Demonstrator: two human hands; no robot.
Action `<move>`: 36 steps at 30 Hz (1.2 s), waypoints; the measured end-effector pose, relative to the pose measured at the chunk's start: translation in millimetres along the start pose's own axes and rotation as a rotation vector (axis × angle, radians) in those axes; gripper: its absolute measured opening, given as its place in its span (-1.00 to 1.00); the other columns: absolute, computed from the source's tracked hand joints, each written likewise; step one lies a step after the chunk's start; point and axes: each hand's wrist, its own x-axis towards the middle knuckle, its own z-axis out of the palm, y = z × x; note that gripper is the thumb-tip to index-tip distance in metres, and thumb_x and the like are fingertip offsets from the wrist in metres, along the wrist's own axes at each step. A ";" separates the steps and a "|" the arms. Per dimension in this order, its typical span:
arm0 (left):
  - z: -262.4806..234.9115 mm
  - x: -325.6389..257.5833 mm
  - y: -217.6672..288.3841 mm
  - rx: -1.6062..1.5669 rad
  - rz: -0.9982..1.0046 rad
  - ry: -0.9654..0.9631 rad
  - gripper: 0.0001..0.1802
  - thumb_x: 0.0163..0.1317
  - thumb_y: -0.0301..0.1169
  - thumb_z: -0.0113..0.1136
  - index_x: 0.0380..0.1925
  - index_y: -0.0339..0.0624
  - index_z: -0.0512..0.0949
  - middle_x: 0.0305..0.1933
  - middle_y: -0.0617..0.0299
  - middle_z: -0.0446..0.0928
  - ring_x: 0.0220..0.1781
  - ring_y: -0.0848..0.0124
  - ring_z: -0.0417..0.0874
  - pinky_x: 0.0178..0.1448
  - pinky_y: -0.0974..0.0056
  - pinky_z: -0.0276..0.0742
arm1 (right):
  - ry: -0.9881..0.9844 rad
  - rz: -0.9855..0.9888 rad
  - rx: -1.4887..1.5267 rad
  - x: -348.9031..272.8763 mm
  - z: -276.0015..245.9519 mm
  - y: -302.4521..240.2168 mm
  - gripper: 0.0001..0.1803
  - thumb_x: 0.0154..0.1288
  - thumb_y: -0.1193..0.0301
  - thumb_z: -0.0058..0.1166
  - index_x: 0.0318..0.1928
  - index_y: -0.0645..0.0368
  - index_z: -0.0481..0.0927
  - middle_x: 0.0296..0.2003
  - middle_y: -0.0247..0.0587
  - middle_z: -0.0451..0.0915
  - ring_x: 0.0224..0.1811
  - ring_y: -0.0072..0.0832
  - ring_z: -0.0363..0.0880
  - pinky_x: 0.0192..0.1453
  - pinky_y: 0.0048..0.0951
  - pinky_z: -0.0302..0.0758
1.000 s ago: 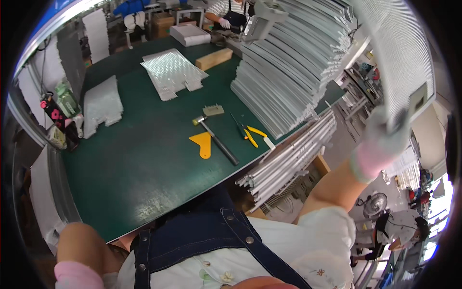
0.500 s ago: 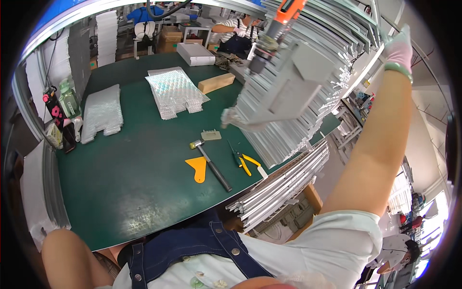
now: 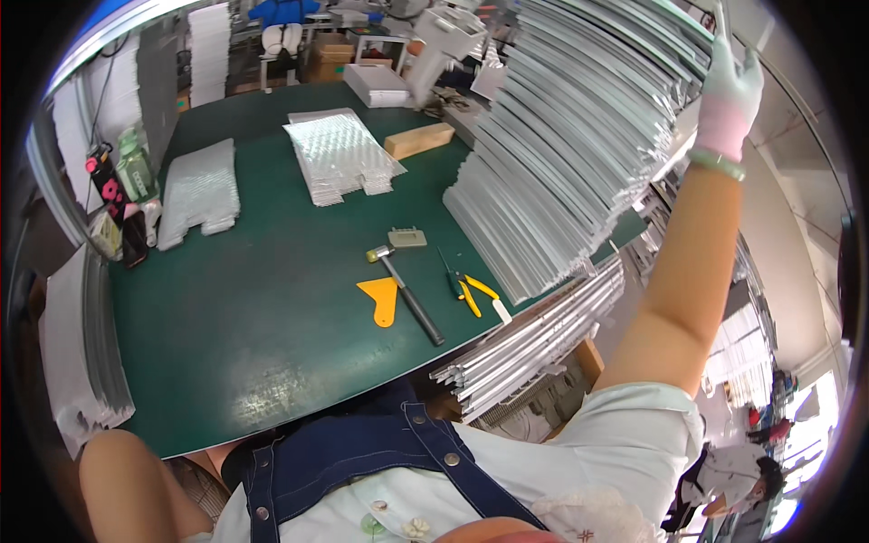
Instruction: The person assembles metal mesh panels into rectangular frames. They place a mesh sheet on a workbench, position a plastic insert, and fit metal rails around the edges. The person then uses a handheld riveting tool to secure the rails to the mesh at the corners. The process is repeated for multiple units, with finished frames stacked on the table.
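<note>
My right hand [image 3: 730, 98], in a white and pink glove with a pale green bangle at the wrist, is raised at the upper right. Its fingers are spread, and no object shows in them. It is beside the upper right edge of a tall stack of thin silvery panels [image 3: 561, 154]; I cannot tell whether it touches them. My left arm is bent at the lower left, and its hand is out of sight. On the green table [image 3: 272, 299] lie a hammer [image 3: 412, 303], a yellow scraper [image 3: 382, 300], yellow-handled cutters [image 3: 468, 288] and a small grey-beige block [image 3: 407, 238].
Bubble-wrap sheets [image 3: 339, 154] and another clear stack [image 3: 204, 190] lie on the table. Behind them are a wooden block [image 3: 419, 141], a white box [image 3: 376, 86] and a grey-white device [image 3: 444, 41]. A green bottle [image 3: 136, 167] stands left. More panels [image 3: 534, 339] sit below the right edge.
The grey-white device has moved from in front of the panel stack to the far side of the table. My right hand has shifted slightly left and down in view, its fingers now spread.
</note>
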 end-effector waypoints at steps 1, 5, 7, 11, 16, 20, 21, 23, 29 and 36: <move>-0.9 -5.0 0.5 -0.004 -0.045 -0.067 -0.25 0.25 -0.02 0.17 0.35 -0.22 0.34 0.36 -0.09 0.35 0.36 0.00 0.37 0.38 0.01 0.32 | -0.029 -0.038 -0.003 -19.2 5.8 -10.5 -0.26 0.31 0.09 0.22 0.32 0.37 0.43 0.20 0.16 0.55 0.29 -0.20 0.51 0.37 -0.32 0.39; -26.4 -31.4 3.9 0.085 -0.283 -0.340 -0.23 0.22 -0.02 0.22 0.34 -0.23 0.36 0.33 -0.11 0.39 0.33 -0.01 0.42 0.35 0.01 0.37 | -0.217 -0.126 0.199 -151.3 58.0 -54.3 -0.36 0.29 0.35 0.27 0.31 0.38 0.41 0.30 0.13 0.42 0.33 -0.10 0.44 0.37 -0.20 0.41; -52.6 -46.6 6.5 0.206 -0.425 -0.456 -0.23 0.20 -0.02 0.24 0.33 -0.23 0.37 0.32 -0.13 0.40 0.31 -0.02 0.44 0.33 0.00 0.39 | -0.329 -0.157 0.261 -242.3 62.7 -65.0 -0.35 0.26 0.44 0.25 0.33 0.36 0.38 0.30 0.16 0.41 0.36 -0.04 0.40 0.41 -0.13 0.36; -161.6 -90.0 9.6 0.826 -0.852 -0.507 -0.21 0.17 -0.02 0.29 0.31 -0.24 0.39 0.29 -0.15 0.43 0.27 -0.03 0.48 0.30 0.00 0.44 | -0.685 -0.062 0.280 -420.9 70.8 -95.8 -0.35 0.27 0.40 0.21 0.34 0.33 0.36 0.30 0.20 0.41 0.33 0.07 0.40 0.41 -0.05 0.33; -295.8 -148.8 16.7 1.583 -1.227 -0.674 -0.20 0.13 -0.02 0.35 0.30 -0.25 0.41 0.25 -0.19 0.47 0.23 -0.05 0.54 0.26 -0.01 0.50 | -1.101 -0.062 0.295 -563.6 47.1 -124.4 -0.43 0.27 0.34 0.21 0.24 0.34 0.46 0.23 0.26 0.45 0.31 0.16 0.40 0.39 0.04 0.32; -383.5 -197.4 14.5 1.242 -2.084 -0.607 -0.01 0.20 0.15 0.30 0.39 -0.40 0.27 0.35 -0.19 0.42 0.26 0.00 0.57 0.31 0.03 0.50 | -1.150 -0.146 0.278 -577.4 62.9 -136.9 -0.45 0.25 0.36 0.21 0.21 0.34 0.47 0.23 0.24 0.46 0.33 0.16 0.37 0.41 0.05 0.29; -420.7 -226.2 15.8 1.222 -2.110 -0.754 0.15 0.10 0.22 0.36 0.46 -0.40 0.17 0.45 -0.21 0.32 0.40 0.00 0.47 0.44 0.08 0.40 | -1.155 -0.134 0.275 -581.6 69.0 -135.5 -0.45 0.24 0.36 0.22 0.21 0.34 0.47 0.22 0.23 0.46 0.34 0.16 0.36 0.42 0.05 0.29; -425.1 -241.7 1.1 1.024 -2.150 -0.852 0.18 0.05 0.20 0.41 0.47 -0.39 0.16 0.47 -0.20 0.31 0.48 0.02 0.37 0.50 0.14 0.31 | -1.186 -0.136 0.230 -578.6 67.8 -141.0 -0.44 0.24 0.36 0.23 0.21 0.35 0.47 0.23 0.22 0.46 0.33 0.15 0.37 0.41 0.05 0.29; -407.8 -245.1 -17.8 1.191 -2.205 -1.095 -0.04 0.00 -0.01 0.45 0.34 -0.32 0.35 0.31 -0.13 0.49 0.34 0.06 0.53 0.36 0.12 0.47 | -1.195 -0.122 0.191 -576.9 68.2 -140.0 -0.44 0.22 0.36 0.23 0.20 0.36 0.47 0.20 0.23 0.48 0.31 0.15 0.39 0.40 0.05 0.31; -389.4 -221.4 3.4 1.050 -2.495 -0.730 -0.42 0.20 0.00 0.29 0.02 -0.27 0.64 0.06 0.01 0.67 0.05 0.13 0.72 0.05 0.03 0.62 | -1.157 -0.123 0.186 -575.2 61.5 -140.2 -0.45 0.22 0.31 0.24 0.17 0.33 0.51 0.17 0.22 0.50 0.29 0.17 0.40 0.39 0.05 0.33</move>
